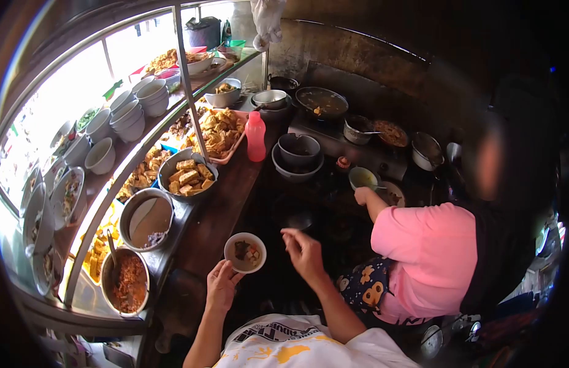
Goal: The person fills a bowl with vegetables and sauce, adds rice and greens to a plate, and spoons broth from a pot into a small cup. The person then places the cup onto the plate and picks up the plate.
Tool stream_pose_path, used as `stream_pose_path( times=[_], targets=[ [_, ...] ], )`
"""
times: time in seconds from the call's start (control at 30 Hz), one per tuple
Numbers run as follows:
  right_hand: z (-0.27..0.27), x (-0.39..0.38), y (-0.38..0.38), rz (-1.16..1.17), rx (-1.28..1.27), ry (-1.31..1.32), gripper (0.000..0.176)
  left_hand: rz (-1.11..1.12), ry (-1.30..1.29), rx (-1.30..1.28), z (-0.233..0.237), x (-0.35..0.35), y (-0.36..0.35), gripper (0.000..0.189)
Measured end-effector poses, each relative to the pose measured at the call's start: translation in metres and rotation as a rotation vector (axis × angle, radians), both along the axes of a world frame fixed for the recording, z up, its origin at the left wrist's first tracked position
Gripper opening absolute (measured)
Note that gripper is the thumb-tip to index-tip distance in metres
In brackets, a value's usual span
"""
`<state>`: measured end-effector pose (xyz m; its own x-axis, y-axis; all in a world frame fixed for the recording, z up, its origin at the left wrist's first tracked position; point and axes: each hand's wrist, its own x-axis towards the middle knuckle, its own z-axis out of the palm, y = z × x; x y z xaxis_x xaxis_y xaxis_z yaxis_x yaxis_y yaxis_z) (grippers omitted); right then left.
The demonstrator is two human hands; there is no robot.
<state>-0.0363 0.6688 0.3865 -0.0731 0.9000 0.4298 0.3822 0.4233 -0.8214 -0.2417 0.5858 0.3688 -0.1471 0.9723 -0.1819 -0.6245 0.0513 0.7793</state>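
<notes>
My left hand [221, 286] grips a small white bowl [228, 257] by its near rim, with the fingers underneath and at the side. Inside the bowl lie chopped pieces, some dark, some pale and red. To the right of the bowl, my right hand [304, 254] hovers with bent fingers slightly apart; I see nothing in it. A metal pot of brownish liquid [148, 222] and a pot of reddish food [130, 283] with a spoon stand on the counter at my left.
A co-worker in a pink shirt [428, 245] at my right holds a pale bowl [363, 178]. Stacked bowls [130, 116] line the glass case shelf. A pink bottle [255, 136] stands beside fried food. Ahead is a stove with a wide pan [322, 102].
</notes>
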Motion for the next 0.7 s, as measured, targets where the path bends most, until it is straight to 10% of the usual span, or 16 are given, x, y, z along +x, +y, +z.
stream_pose_path(
  times=[0.7],
  targets=[
    [0.041, 0.038, 0.521, -0.632, 0.262, -0.293, 0.014, 0.295, -0.061, -0.116, -0.009, -0.012, 0.142, 0.024]
  ],
)
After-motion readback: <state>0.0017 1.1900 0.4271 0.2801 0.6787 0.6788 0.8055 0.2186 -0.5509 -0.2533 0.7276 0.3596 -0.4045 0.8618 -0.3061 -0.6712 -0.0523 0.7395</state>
